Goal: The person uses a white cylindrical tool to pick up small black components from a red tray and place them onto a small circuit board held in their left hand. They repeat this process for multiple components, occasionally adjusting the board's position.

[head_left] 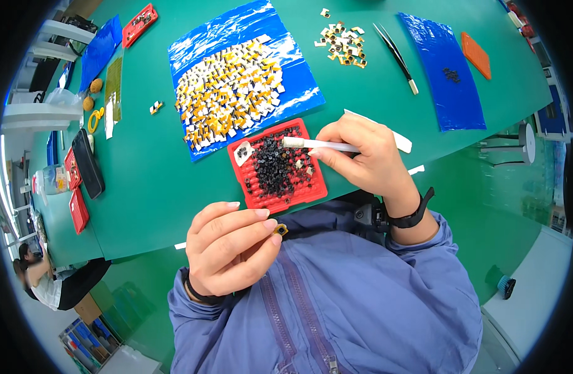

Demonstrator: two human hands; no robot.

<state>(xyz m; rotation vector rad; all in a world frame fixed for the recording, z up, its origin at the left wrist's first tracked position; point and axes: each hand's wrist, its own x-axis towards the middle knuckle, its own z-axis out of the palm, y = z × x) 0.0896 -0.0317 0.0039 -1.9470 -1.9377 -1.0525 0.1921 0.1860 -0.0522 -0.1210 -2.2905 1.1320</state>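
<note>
My right hand (370, 153) pinches a thin whitish stick (311, 143) with a thicker pale tip, which hovers over a red tray (320, 187). Many tiny black ring-like parts (272, 169) lie heaped in that tray, with a few pale bits among them. At the tray's upper left corner sits a small white scrap (243, 153) with dark pieces on it. Below the tray, the fingers of my left hand (233, 252) are closed on a small yellowish piece (281, 230) with a dark spot at its middle.
Behind the tray, a blue sheet (302, 84) bears a large pile of white-and-yellow pieces (230, 93). Farther right are a smaller pile (343, 47), tweezers (396, 59), another blue sheet (458, 103) and an orange slab (476, 56). A black case (87, 163) lies left; another person (43, 277) sits beyond.
</note>
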